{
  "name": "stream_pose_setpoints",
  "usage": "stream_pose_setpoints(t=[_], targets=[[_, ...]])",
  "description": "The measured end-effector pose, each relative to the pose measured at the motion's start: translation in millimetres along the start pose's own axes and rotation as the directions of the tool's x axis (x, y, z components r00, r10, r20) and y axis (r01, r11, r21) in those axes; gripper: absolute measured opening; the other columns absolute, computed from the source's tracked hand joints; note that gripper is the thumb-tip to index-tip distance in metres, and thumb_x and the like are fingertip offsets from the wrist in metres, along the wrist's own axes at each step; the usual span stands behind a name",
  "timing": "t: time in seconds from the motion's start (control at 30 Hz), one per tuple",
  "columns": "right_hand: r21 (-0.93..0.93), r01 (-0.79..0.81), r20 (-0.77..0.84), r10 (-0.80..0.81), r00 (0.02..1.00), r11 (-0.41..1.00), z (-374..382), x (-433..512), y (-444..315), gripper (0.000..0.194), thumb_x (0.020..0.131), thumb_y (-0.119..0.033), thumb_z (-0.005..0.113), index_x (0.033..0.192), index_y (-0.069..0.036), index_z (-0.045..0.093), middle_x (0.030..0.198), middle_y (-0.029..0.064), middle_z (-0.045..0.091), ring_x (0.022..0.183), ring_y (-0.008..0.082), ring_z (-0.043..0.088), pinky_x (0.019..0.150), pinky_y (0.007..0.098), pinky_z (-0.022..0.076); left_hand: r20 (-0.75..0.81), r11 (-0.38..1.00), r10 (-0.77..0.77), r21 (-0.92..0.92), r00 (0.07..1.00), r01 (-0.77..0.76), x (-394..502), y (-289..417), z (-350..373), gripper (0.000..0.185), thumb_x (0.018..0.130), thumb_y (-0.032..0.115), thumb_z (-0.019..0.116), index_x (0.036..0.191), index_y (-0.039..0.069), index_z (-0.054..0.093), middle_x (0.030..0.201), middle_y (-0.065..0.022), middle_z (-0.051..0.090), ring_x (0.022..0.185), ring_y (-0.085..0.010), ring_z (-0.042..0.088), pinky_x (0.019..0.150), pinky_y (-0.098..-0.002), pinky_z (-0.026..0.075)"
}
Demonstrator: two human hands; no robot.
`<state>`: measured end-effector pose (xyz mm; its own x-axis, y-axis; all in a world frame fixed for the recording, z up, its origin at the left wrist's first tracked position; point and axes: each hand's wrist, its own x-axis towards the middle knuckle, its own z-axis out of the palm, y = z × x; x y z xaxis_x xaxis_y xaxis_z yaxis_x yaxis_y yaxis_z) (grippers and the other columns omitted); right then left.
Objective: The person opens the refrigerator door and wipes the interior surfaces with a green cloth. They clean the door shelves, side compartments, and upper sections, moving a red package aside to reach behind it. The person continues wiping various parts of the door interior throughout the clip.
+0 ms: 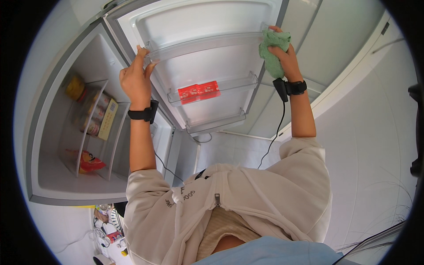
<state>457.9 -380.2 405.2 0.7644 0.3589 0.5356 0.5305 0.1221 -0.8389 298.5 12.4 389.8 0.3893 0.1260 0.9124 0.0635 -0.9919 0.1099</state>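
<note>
The upper clear plastic door shelf (pixel 205 46) spans the inside of an open refrigerator door (pixel 205 16). My left hand (pixel 137 78) grips its left end between thumb and fingers. At the shelf's right end, my right hand (pixel 286 59) holds a crumpled green cloth (pixel 273 53) against it, one finger showing above the cloth. Lower on the door, a middle clear shelf (pixel 235 85) carries red packets (pixel 198 92). Below that is another clear shelf (pixel 217 125). Each of my wrists wears a black strap with a small device and cable.
The refrigerator compartment (pixel 49 159) at left holds jars (pixel 74 87), a yellow box (pixel 108 119) and a red packet (pixel 90 162) on its shelves. A white door frame (pixel 351 73) and wall stand at right. Cables and small items lie at lower left.
</note>
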Motion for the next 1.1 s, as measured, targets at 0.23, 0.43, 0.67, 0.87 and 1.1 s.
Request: stream_pose_setpoints(t=[0.23,0.43,0.67,0.87,1.1], targets=[[0.076,-0.029,-0.016,0.030,0.999,0.997,5,-5,1,0.065,0.086,-0.006,0.056,0.149,-0.005,0.044,0.124,0.0151,0.065,0.109,0.0214,0.064,0.096,0.0344,0.0514,0.007,1.000,-0.008,-0.016,1.000,0.008,0,2,-2,0.063,0.078,0.026,0.083,0.137,0.018,0.062,0.109,0.0043,0.076,0.067,-0.0166,0.064,0.079,-0.0291,0.046],[0.075,-0.057,-0.009,0.058,0.998,0.996,6,-5,0,0.067,0.086,-0.006,0.056,0.152,-0.006,0.042,0.124,0.0149,0.065,0.111,0.0220,0.064,0.097,0.0345,0.0509,0.042,0.999,-0.036,-0.018,0.998,0.037,-2,1,-4,0.062,0.078,0.026,0.084,0.136,0.019,0.063,0.111,0.0043,0.076,0.071,-0.0178,0.066,0.080,-0.0302,0.046],[-0.046,0.011,-0.079,-0.015,0.997,0.999,9,-16,-6,0.064,0.088,-0.007,0.065,0.149,-0.006,0.048,0.121,0.0074,0.064,0.109,0.0169,0.061,0.099,0.0326,0.0473,0.067,0.995,-0.072,-0.067,0.995,0.077,-2,1,-5,0.061,0.080,0.024,0.083,0.137,0.019,0.063,0.117,0.0013,0.074,0.082,-0.0206,0.069,0.084,-0.0317,0.047],[0.069,0.137,-0.255,-0.115,0.960,0.988,29,-33,20,0.062,0.090,-0.006,0.066,0.149,0.000,0.045,0.133,0.0102,0.058,0.120,0.0183,0.056,0.103,0.0330,0.0454,0.019,0.915,-0.077,-0.396,0.997,0.078,-14,5,-1,0.065,0.084,0.013,0.080,0.142,0.007,0.053,0.142,-0.0151,0.059,0.118,-0.0305,0.063,0.097,-0.0387,0.049],[0.184,0.107,-0.406,-0.023,0.913,0.977,90,-64,63,0.051,0.096,-0.008,0.064,0.143,0.001,0.047,0.132,0.0089,0.057,0.117,0.0167,0.054,0.102,0.0327,0.0438,-0.055,0.831,-0.227,-0.532,0.972,0.164,-63,18,-1,0.057,0.088,0.011,0.077,0.138,0.002,0.051,0.150,-0.0233,0.041,0.136,-0.0360,0.047,0.106,-0.0431,0.047]])
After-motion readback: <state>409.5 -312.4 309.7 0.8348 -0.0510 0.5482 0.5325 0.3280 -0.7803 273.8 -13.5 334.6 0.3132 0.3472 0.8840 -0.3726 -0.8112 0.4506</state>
